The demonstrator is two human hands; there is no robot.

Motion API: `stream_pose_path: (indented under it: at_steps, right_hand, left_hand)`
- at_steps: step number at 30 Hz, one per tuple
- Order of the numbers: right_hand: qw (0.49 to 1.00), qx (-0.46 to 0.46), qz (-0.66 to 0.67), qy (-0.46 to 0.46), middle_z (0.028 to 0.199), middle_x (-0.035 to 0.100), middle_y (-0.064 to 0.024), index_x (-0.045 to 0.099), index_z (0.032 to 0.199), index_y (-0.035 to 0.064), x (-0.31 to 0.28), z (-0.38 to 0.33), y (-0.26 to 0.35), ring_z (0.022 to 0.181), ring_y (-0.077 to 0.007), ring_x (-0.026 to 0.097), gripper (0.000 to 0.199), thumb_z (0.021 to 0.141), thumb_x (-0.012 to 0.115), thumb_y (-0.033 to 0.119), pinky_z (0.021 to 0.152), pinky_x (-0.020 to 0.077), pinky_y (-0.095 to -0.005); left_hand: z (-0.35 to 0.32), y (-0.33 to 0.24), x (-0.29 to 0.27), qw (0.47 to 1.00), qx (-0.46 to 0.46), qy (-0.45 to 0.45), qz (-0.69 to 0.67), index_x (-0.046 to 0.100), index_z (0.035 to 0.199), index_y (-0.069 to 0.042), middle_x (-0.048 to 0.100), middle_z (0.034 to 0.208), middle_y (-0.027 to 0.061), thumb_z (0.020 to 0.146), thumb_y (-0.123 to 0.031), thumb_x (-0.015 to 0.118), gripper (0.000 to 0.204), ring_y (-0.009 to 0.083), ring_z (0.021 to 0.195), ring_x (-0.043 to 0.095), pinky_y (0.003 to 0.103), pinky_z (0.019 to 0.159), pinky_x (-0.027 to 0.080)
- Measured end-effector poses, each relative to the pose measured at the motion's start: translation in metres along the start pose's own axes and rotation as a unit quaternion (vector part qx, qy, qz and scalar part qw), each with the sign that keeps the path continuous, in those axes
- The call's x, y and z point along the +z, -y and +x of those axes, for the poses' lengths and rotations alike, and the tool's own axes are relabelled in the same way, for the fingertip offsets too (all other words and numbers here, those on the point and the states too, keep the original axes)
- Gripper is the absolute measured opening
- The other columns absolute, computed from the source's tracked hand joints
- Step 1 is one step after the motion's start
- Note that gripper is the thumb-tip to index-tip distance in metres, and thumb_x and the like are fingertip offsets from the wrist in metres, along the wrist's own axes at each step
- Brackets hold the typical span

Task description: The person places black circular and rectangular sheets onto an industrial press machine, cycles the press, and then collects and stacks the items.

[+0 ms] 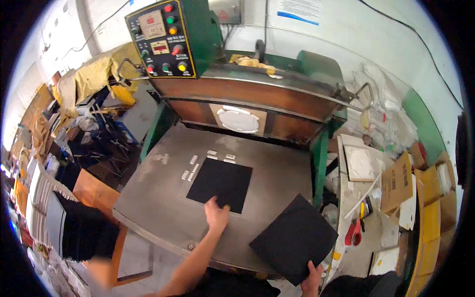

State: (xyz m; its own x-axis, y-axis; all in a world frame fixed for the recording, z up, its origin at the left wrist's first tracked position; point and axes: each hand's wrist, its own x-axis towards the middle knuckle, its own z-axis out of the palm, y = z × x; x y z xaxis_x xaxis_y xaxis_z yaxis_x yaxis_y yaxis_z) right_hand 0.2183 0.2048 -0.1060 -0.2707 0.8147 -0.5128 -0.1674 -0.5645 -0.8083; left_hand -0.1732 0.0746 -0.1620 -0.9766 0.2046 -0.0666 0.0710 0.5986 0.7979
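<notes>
Blocks [193,159], small and white, lie on the table [153,193] along the left and far sides of the left sheet [222,180]. They look loose, so a sideways nudge of that sheet could scatter them. The left hand [216,215] is at the sheet's near edge, fingers bent with their tips on it; whether they pinch it or only press, one cannot tell. Uneven pressure there could swivel the sheet into the blocks. Next comes the right sheet [297,237], lying across the table's near right corner and reaching past its edge. The right hand [312,277] grasps its near right edge between thumb and fingers, some of them hidden. If that single grip slackened, the overhanging part could sag or drag the sheet off; a swing rightward could brush the red tool [354,232].

As for looks, the left sheet is matt black, roughly square, flat and slightly askew to the table, its edges straight. The right sheet is equally dark, turned cornerwise to the person, with no clear crease; its thickness is too slight to judge.
</notes>
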Motion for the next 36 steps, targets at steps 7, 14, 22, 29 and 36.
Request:
stream_pose_path:
  at_steps: [7,14,22,29,36]
  right_hand:
    - [1.000,0.001,-0.018,0.010,0.121,0.061,-0.0105,0.050,0.131,-0.0011,0.041,-0.069,0.011,0.106,-0.0238,0.059,0.046,0.086,0.062,0.003,0.093,0.0469,-0.0363]
    - [0.992,-0.084,0.035,-0.084,0.123,0.062,-0.0099,0.055,0.127,0.0000,0.046,-0.145,-0.033,0.111,-0.0240,0.059,0.040,0.088,0.063,0.005,0.098,0.0451,-0.0387]
    - [0.981,-0.083,0.148,-0.099,0.120,0.063,-0.0098,0.056,0.126,0.0026,0.041,-0.200,-0.047,0.108,-0.0229,0.061,0.035,0.092,0.061,0.009,0.095,0.0483,-0.0392]
    - [0.972,-0.073,0.157,-0.158,0.094,0.069,-0.0058,0.063,0.114,0.0045,-0.067,-0.223,-0.113,0.083,-0.0169,0.065,0.022,0.094,0.062,0.016,0.074,0.0522,-0.0321]
    - [0.864,-0.087,-0.144,-0.475,0.080,0.067,-0.0079,0.064,0.103,-0.0030,-0.225,-0.368,-0.113,0.069,-0.0162,0.065,0.022,0.093,0.057,0.015,0.060,0.0502,-0.0297]
  left_hand:
    - [0.065,-0.019,0.067,0.917,0.277,0.057,0.281,0.048,0.132,-0.004,0.042,0.143,0.0193,0.078,-0.024,0.065,0.060,0.0350,0.136,0.034,0.054,0.114,0.022]
    - [0.053,-0.027,0.042,0.952,0.235,0.128,0.152,0.054,0.126,-0.004,0.054,0.132,0.0180,0.081,-0.027,0.068,0.052,0.0352,0.129,0.044,0.050,0.109,0.032]
    - [-0.059,-0.103,-0.096,0.709,-0.016,0.633,-0.312,0.058,0.123,-0.003,0.066,0.110,0.0077,0.095,-0.020,0.058,0.033,0.0172,0.089,0.061,0.032,0.079,0.049]
    - [-0.182,-0.065,-0.052,0.651,0.149,0.721,-0.187,0.050,0.128,-0.001,0.062,0.110,0.0056,0.096,-0.013,0.054,0.034,0.0148,0.096,0.060,0.034,0.079,0.053]
    - [-0.279,-0.195,-0.002,0.591,0.000,0.708,-0.386,0.047,0.131,-0.009,0.057,0.122,0.0054,0.097,-0.010,0.051,0.034,0.0178,0.096,0.062,0.033,0.075,0.053]
